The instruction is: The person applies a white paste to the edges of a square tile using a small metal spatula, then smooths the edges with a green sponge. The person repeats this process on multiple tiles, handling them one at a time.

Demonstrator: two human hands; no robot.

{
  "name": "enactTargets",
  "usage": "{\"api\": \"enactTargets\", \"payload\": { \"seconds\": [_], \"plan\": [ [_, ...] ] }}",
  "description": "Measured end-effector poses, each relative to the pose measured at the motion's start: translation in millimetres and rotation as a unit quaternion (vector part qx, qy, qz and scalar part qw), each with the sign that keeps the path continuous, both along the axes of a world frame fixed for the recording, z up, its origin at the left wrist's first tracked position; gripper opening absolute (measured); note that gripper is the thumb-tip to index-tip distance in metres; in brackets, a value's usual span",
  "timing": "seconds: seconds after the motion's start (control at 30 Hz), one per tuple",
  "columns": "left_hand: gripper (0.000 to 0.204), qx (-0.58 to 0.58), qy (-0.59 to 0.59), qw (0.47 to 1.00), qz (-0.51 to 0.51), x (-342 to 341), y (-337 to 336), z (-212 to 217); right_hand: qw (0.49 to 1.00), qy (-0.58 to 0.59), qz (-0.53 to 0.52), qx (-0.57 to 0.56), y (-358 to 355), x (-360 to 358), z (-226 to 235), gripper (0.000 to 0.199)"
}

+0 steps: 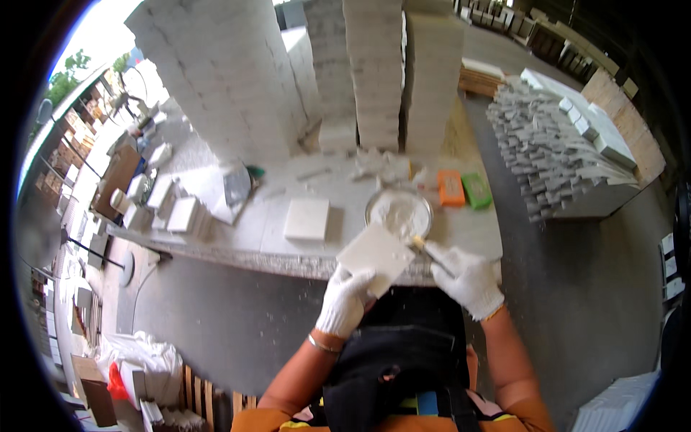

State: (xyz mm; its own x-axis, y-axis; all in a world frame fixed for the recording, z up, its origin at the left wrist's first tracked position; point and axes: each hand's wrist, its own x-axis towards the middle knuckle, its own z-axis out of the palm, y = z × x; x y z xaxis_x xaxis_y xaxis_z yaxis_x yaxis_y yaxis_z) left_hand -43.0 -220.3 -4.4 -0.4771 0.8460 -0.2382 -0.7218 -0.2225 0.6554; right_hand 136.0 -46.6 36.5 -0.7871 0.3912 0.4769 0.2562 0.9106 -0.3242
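Note:
In white knit gloves, both my hands are over the near edge of a pale stone worktable (281, 245). My left hand (344, 301) grips a square white tile (376, 258) by its lower left edge, tilted in front of me. My right hand (468, 277) is closed around a small brush (419, 243) with a yellowish end, at the tile's right corner; I cannot tell whether they touch. Just beyond the tile stands a round metal bowl (397, 210) of white powder or paste. To its left lies a squared white stack or block (307, 218).
Tall stacks of stone slabs (216, 79) rise along the table's far side. An orange box (451, 189) and a green box (476, 191) lie right of the bowl. Small white blocks (183, 214) sit at the left end. A pile of grey strips (536, 144) stands off to the right.

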Motion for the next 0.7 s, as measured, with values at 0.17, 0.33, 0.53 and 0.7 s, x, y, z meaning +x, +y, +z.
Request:
{"api": "enactTargets", "payload": {
  "seconds": [0.17,0.33,0.53,0.7],
  "plan": [
    [0.058,0.001,-0.019,1.0,0.019,2.0,-7.9,-4.2,0.999,-0.029,0.015,-0.007,-17.0,8.9,9.0,0.039],
    [0.058,-0.026,-0.017,0.999,0.015,-2.6,-7.9,-12.3,0.998,-0.042,0.041,0.038,-22.9,9.1,7.3,0.04],
    [0.059,-0.03,-0.024,0.999,0.013,-3.3,-7.5,-11.2,0.995,-0.087,0.04,0.029,-24.4,5.4,4.5,0.041],
    [0.055,-0.032,-0.025,0.999,0.031,-0.8,-8.1,-5.5,0.993,-0.089,0.026,0.068,-23.3,-0.3,-1.5,0.04]
  ]
}}
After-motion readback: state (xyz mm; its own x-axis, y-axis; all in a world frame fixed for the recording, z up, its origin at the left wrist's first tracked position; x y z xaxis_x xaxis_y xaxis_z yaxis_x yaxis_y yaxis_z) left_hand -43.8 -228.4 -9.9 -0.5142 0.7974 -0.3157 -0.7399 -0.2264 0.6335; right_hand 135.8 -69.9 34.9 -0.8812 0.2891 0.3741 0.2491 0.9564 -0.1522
